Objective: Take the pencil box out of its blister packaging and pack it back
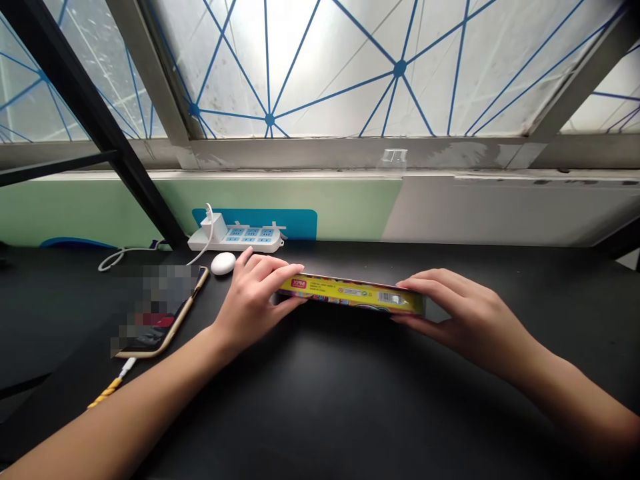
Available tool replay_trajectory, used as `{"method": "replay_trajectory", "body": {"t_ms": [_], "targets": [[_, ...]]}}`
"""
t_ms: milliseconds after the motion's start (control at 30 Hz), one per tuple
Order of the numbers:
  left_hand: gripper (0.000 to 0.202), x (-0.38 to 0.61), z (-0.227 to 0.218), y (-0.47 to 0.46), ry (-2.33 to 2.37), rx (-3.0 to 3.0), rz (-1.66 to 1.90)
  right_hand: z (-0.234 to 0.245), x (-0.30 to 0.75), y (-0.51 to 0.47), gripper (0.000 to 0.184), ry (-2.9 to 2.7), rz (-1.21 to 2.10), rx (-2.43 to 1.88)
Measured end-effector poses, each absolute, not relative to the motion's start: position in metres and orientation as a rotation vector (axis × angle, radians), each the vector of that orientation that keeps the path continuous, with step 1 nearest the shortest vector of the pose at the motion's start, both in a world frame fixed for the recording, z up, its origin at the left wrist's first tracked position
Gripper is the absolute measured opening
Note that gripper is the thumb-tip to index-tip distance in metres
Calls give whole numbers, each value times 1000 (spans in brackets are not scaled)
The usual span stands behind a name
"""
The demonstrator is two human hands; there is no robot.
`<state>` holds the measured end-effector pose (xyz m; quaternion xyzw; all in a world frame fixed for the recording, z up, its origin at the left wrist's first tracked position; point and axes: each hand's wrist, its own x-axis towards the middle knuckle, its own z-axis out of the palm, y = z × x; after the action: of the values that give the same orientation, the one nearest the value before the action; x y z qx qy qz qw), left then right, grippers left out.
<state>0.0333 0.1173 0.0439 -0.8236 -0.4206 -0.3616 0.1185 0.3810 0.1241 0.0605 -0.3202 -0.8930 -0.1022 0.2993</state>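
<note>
Flat yellow printed box [353, 295], long side toward the camera, sits centred just above or on the black surface [310, 407]; contact unclear. Left hand [250, 300] and right hand [465, 313] hold it, clasping one short end each. Near left hand: white oval object [223, 263]. Behind it: white power strip [235, 237] with white charger [213, 227]. Further left: gold-edged smartphone [160, 310], screen blurred, with yellow-braided cable [106, 392].
</note>
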Motion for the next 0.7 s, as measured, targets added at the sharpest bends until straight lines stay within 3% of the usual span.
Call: {"method": "replay_trajectory", "body": {"t_ms": [267, 533, 700], "targets": [[18, 40, 59, 100, -1244, -2443, -649, 56, 384, 125, 31, -2432, -330, -827], [22, 46, 59, 92, -1199, -2532, -422, 55, 376, 123, 30, -2555, -454, -754], [32, 53, 54, 91, -1137, -2599, -327, 50, 363, 117, 42, -2633, -421, -729]]}}
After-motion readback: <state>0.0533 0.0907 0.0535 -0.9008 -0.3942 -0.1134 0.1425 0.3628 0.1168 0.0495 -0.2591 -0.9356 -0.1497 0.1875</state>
